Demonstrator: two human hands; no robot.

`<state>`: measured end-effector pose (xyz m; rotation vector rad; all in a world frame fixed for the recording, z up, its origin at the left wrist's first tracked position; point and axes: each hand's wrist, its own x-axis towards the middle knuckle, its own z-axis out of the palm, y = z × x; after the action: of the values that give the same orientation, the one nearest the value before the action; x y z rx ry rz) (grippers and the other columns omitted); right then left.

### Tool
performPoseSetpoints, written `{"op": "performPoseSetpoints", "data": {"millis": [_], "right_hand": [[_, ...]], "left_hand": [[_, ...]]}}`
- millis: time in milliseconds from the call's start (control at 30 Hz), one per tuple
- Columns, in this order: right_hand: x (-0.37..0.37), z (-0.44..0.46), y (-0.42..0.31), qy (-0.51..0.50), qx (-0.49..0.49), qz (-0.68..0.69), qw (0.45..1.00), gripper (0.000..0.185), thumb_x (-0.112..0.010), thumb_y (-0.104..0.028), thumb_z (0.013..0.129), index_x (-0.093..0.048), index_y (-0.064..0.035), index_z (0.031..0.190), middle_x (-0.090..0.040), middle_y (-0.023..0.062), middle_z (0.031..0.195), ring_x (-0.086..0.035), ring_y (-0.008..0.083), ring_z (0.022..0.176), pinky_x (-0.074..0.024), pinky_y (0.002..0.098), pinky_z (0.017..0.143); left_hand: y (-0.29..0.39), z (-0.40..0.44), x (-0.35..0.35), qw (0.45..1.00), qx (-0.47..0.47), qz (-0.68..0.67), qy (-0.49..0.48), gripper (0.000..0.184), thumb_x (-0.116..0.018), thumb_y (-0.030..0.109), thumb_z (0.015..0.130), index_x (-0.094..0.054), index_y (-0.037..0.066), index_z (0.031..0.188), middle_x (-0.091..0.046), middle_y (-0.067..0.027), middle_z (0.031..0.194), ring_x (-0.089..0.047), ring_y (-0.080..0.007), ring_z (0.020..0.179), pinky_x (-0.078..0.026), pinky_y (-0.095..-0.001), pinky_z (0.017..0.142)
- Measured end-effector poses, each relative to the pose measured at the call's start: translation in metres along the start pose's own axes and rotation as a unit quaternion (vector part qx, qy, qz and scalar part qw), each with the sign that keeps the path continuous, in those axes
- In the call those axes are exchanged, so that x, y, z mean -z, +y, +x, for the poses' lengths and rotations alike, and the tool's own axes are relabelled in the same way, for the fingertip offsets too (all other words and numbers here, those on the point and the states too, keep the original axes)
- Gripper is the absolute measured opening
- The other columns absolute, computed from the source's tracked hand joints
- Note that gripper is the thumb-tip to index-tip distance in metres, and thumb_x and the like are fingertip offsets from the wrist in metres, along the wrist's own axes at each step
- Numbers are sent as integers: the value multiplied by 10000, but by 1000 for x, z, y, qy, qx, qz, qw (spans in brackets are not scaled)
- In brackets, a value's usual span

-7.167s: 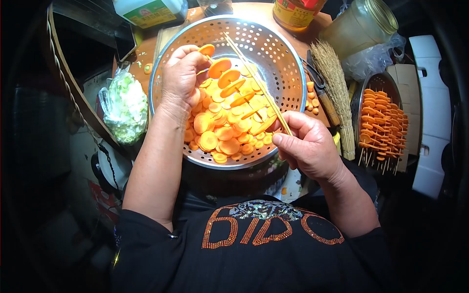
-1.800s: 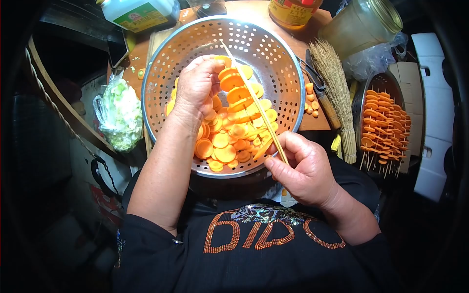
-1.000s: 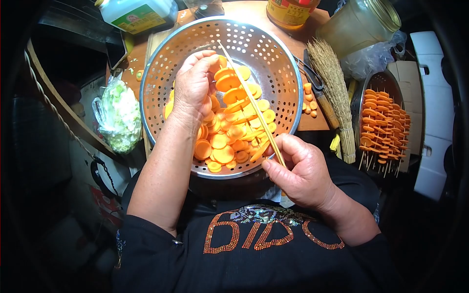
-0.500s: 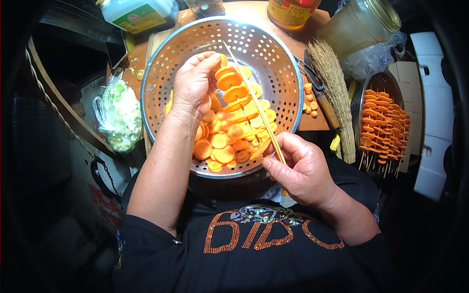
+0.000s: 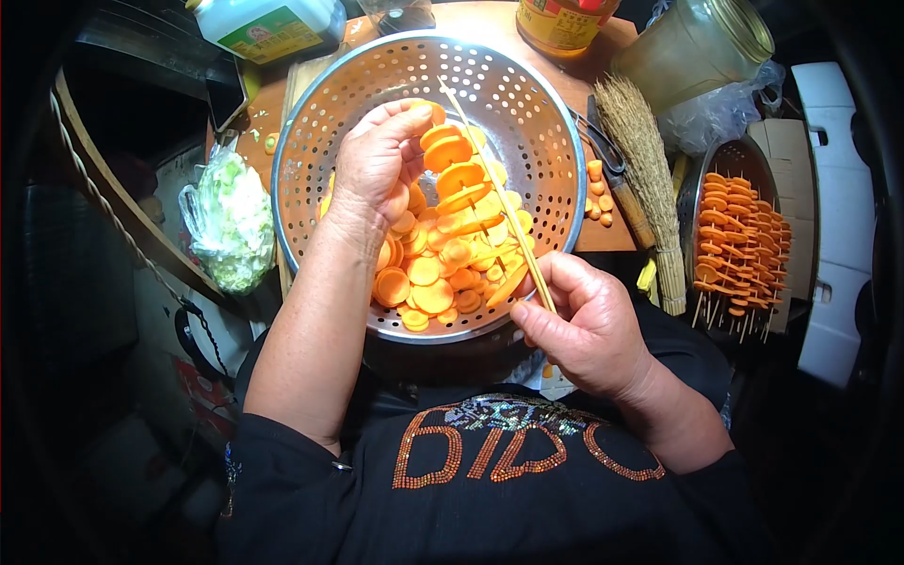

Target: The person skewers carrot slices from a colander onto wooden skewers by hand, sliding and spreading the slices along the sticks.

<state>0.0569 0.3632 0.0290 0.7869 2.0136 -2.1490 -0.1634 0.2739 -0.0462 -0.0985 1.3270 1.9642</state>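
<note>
A steel colander (image 5: 315, 113) holds a heap of loose carrot slices (image 5: 433, 297). Above it slants a skewer threaded with several carrot slices (image 5: 461, 177). My left hand (image 5: 381, 162) pinches a carrot slice (image 5: 435, 113) at the upper end of this skewer. The fingers of my right hand (image 5: 579, 325) are closed round the skewer's lower end, near its lowest slice. The same hand also grips bare bamboo skewers (image 5: 499, 193), whose tips point up and left over the colander. The fingertips of my left hand are partly hidden behind the slice.
Finished carrot skewers (image 5: 739, 245) lie in a perforated container at the right. Beside the colander are a straw brush (image 5: 645, 169), scissors (image 5: 607, 151) and small carrot pieces (image 5: 598, 193). A bag of chopped greens (image 5: 229, 221) lies left; jars and a jug (image 5: 273, 28) stand behind.
Since the oldest frame, the threaded slices sit closer together and the view has shifted slightly. Over the last second, the bare skewers' tips have moved a little right; both hands keep their grip.
</note>
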Motion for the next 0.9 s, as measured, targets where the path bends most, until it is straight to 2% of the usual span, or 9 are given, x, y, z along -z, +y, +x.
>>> {"op": "performPoseSetpoints", "data": {"millis": [267, 333, 467, 633, 867, 900], "right_hand": [[3, 1, -1, -8, -28, -9, 1000, 115, -607, -42, 821, -575, 3, 922, -492, -53, 666, -414, 8, 586, -368, 187, 531], [1, 2, 0, -2, -33, 19, 999, 135, -604, -49, 828, -582, 5, 950, -503, -55, 678, -417, 6, 593, -369, 185, 539], [1, 2, -1, -3, -40, 30, 999, 155, -603, -61, 836, -587, 7, 975, -512, -56, 686, -419, 7, 596, -367, 182, 542], [4, 3, -10, -37, -103, 71, 991, 168, -598, -79, 852, -587, 9, 994, -534, -53, 704, -436, 4, 603, -372, 179, 540], [3, 2, -12, -31, -102, 82, 991, 147, -588, -70, 858, -588, 5, 984, -534, -52, 712, -441, 2, 610, -371, 176, 541], [3, 2, -11, -39, -100, 82, 991, 139, -587, -65, 857, -587, 5, 978, -532, -52, 718, -441, 3, 617, -373, 175, 548]], "left_hand": [[-2, 5, 3, 1000, -14, 1, -4, 194, -621, 48, 828, -557, 19, 1009, -643, -72, 913, -645, -143, 781, -544, -257, 686], [-2, 5, 3, 1000, -22, 4, -2, 186, -566, 24, 864, -521, -12, 1040, -624, -118, 933, -651, -207, 839, -570, -328, 712], [-3, 5, 3, 1000, -27, -6, 4, 191, -570, 29, 864, -521, -13, 1043, -626, -116, 930, -651, -208, 839, -569, -325, 712], [-1, 3, 1, 1000, -27, 3, 9, 210, -582, 35, 860, -521, -13, 1055, -626, -115, 931, -649, -205, 839, -568, -323, 711], [-2, 2, -1, 999, -41, 6, 29, 189, -593, 35, 854, -546, -17, 1030, -628, -114, 935, -647, -199, 831, -562, -308, 724], [-5, 5, 2, 997, -58, -14, 45, 196, -611, 29, 837, -558, -16, 1020, -635, -100, 899, -646, -177, 786, -555, -279, 686]]}}
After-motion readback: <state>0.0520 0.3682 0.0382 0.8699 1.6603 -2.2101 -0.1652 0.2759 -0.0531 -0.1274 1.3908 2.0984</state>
